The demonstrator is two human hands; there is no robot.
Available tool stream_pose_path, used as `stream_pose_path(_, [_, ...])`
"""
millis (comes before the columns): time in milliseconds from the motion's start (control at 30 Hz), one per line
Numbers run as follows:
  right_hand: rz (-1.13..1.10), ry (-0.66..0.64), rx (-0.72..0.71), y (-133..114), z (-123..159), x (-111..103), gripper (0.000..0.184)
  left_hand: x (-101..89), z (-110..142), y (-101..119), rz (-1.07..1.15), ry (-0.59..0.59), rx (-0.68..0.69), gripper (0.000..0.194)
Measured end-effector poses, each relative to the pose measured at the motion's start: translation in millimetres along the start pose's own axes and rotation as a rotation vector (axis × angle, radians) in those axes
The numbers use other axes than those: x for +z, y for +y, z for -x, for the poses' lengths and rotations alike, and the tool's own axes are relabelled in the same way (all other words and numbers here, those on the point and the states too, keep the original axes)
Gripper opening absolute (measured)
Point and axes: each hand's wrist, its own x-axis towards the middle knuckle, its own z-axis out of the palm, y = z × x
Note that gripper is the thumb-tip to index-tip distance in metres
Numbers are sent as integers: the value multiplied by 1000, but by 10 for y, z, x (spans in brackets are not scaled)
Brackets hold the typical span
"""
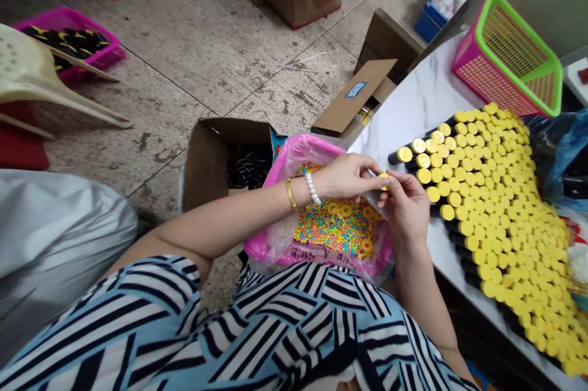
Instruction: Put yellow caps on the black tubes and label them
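My left hand (351,178), with a pearl bracelet and gold bangles at its wrist, and my right hand (410,206) meet over the pink basin (285,161). Their fingertips pinch a small yellow round piece (384,181) between them; fingers hide the rest of it. Below, the plastic-lined basin holds many tiny coloured beads (328,236) and several yellow discs (342,209). Close to my right hand, many black tubes with yellow round ends (446,212) lie stacked on the white marbled table (390,115).
A green and pink basket (505,66) stands at the table's far end. Beyond the basin is an open cardboard box (202,164) with black pieces inside. Another open box (351,100) sits beside the table. A plastic chair (27,66) and a magenta basket (98,57) are at left.
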Motion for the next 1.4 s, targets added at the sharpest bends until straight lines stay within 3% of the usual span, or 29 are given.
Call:
stream_pose_path(133, [71, -69, -31, -80, 19, 1, 26, 49, -23, 85, 113, 81, 23, 13])
stream_pose_path(233, [84, -84, -62, -92, 4, -5, 24, 90, -26, 68, 90, 60, 31, 15])
stream_pose_path(333, [28, -111, -40, -28, -22, -29, 24, 125, 20, -23, -79, 89, 78, 27])
stream_pose_path(433, [-53, -121, -17, 34, -49, -70, 30, 155, 57, -120, -337, 225, 284, 43])
stream_pose_path(567, [-236, -36, 10, 79, 32, -143, 38, 201, 78, -177, -507, 359, 429, 34])
stream_pose_path(667, [-292, -27, 70, 103, 127, -209, 35, 229, 85, -185, -557, 343, 458, 28])
stream_pose_path(800, [-337, -110, 130, 100, 148, -297, 35, 252, 86, -194, -622, 316, 516, 28])
stream_pose_path(1000, [-276, -173, 145, 0, 47, -272, 48, 273, 93, -216, -582, 325, 519, 26])
stream_pose_path(1200, [91, -227, 98, -86, -108, -112, 45, 290, 74, -198, -619, 334, 501, 29])
stream_pose_path(1400, [115, -169, -53, -9, 32, -92, 53, 258, 56, -278, -593, 310, 483, 24])
